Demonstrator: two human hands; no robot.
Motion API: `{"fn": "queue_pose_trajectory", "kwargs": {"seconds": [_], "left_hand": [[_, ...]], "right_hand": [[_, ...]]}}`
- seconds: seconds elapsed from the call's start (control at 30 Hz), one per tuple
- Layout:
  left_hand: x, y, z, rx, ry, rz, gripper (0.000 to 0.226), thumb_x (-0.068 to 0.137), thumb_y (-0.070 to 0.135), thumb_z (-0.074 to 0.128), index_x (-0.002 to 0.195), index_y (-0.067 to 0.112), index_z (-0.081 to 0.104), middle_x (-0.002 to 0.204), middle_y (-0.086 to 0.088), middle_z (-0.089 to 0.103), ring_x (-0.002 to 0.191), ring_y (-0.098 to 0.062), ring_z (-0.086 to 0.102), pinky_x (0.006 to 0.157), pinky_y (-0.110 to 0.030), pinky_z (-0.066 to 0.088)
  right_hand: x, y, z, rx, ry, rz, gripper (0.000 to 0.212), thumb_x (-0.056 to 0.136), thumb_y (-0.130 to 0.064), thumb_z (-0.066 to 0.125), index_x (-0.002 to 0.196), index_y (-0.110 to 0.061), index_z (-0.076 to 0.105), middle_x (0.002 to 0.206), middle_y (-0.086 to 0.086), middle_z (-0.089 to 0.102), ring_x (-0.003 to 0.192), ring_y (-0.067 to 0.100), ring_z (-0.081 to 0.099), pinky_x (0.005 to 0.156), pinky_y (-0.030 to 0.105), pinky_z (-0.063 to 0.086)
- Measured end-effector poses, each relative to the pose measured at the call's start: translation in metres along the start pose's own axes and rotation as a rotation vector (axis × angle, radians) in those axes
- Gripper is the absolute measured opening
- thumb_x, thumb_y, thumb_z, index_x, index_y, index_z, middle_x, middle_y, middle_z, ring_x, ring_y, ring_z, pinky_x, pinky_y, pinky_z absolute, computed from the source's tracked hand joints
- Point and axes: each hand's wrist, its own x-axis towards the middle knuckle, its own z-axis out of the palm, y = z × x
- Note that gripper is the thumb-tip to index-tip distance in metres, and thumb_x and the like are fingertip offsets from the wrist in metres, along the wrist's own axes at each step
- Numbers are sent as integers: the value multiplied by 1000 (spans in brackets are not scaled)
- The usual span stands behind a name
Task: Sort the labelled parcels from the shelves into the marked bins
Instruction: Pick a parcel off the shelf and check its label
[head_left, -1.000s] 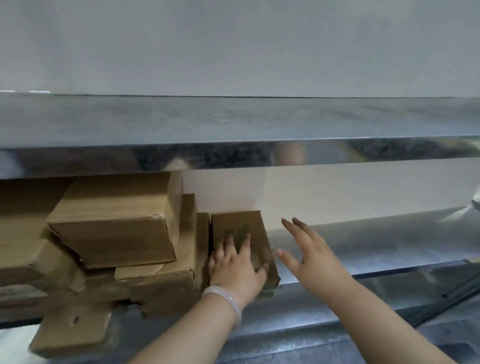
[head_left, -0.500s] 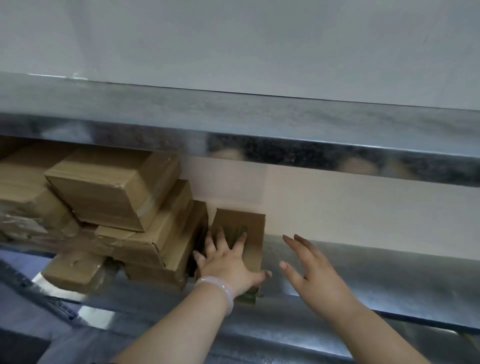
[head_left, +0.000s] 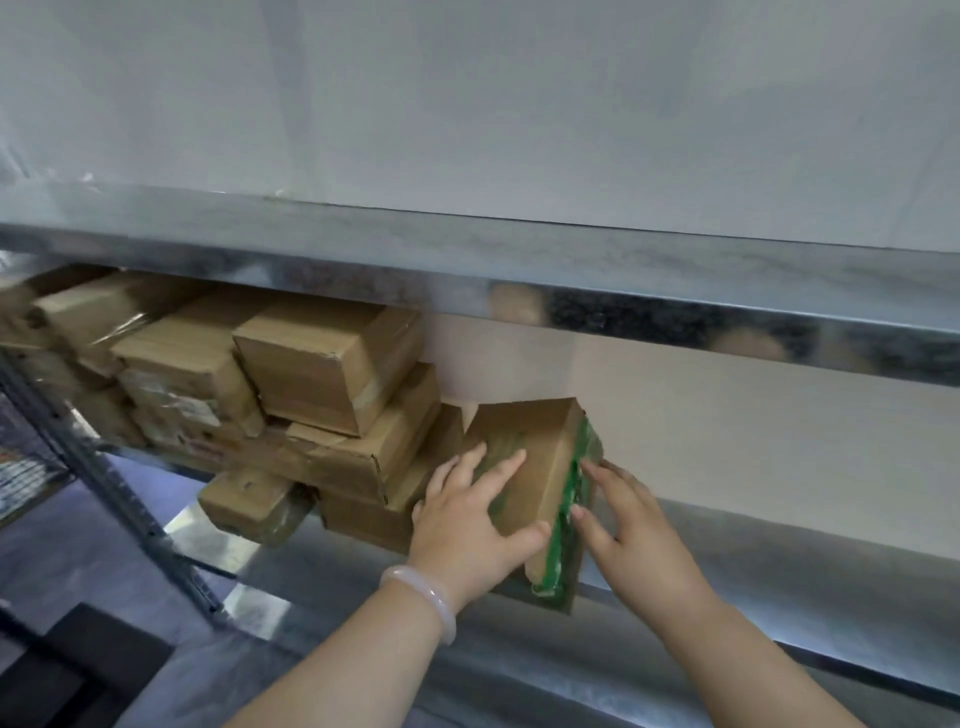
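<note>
Small brown cardboard parcel with green tape (head_left: 540, 457) has tilted and slid forward to the front lip of the metal shelf (head_left: 727, 561), off the stacked brown cardboard boxes (head_left: 322, 374); left hand (head_left: 470, 525) grip grasping it, thumb hooked on the near edge; right hand (head_left: 631, 535) has closed in, straight fingers pressing the green side, nothing clasped; likely lift-off next; no bin in view.
</note>
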Motion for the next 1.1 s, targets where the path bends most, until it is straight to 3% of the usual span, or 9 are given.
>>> {"fn": "queue_pose_trajectory", "kwargs": {"seconds": [0.13,0.23,0.33,0.43,0.57,0.67,0.77,0.93,1.1], "left_hand": [[-37,0,-39,-341,97,80,67,66,73,51,129,74,31,154,24,23,144,-6,19,120,-42,24],[-69,-14,-65,-798,124,123,69,70,58,62,137,55,47,153,10,41,140,-9,39,116,-43,34],[-103,-34,-90,-1352,93,115,67,78,47,68,140,25,58,134,-9,64,123,-25,62,95,-41,53],[-135,-58,-115,-1652,186,-53,48,77,40,66,116,14,75,115,-15,73,103,-27,71,77,-36,59],[-185,-111,-151,-1594,342,-251,52,84,32,59,131,10,64,128,-17,67,113,-30,66,93,-44,52],[-226,-157,-187,-1288,436,-261,35,103,19,50,130,36,64,131,11,67,119,-11,64,99,-35,53],[-269,-188,-220,-999,446,-322,21,83,58,65,102,66,66,116,39,63,106,16,59,78,-10,52],[-324,-240,-245,-1044,515,-367,106,42,76,86,138,52,46,128,21,64,111,-10,68,91,-37,57],[-351,-275,-270,-1029,623,-379,105,47,52,92,133,68,34,138,15,54,112,-14,68,88,-39,60]], "right_hand": [[-8,-30,0,216,246,1,46,94,-29,54,139,-27,45,133,-7,47,124,4,40,107,35,36],[-21,-62,10,516,357,85,31,98,-24,49,128,-30,47,137,-3,49,124,10,47,105,39,40],[-45,-101,30,653,206,145,35,97,-44,47,132,-45,44,141,-14,45,131,8,43,111,42,35],[-68,-151,53,752,-105,119,55,82,-70,50,135,-59,38,141,-35,40,133,-3,38,111,38,34],[-84,-214,88,788,-198,49,56,79,-70,60,131,-66,38,137,-40,41,129,-9,39,105,29,37],[-93,-258,119,590,-150,-47,57,86,-57,59,138,-56,36,148,-26,32,135,-1,31,116,40,27],[-105,-304,157,450,-159,-209,64,85,-51,61,143,-48,33,156,-13,22,141,2,19,118,33,19],[-124,-359,217,376,-291,-301,70,84,-58,60,144,-56,23,157,-25,5,139,-4,10,112,35,22],[-125,-403,262,345,-353,-481,69,83,-56,62,141,-57,25,144,-33,9,113,-35,2,94,18,26]]}}
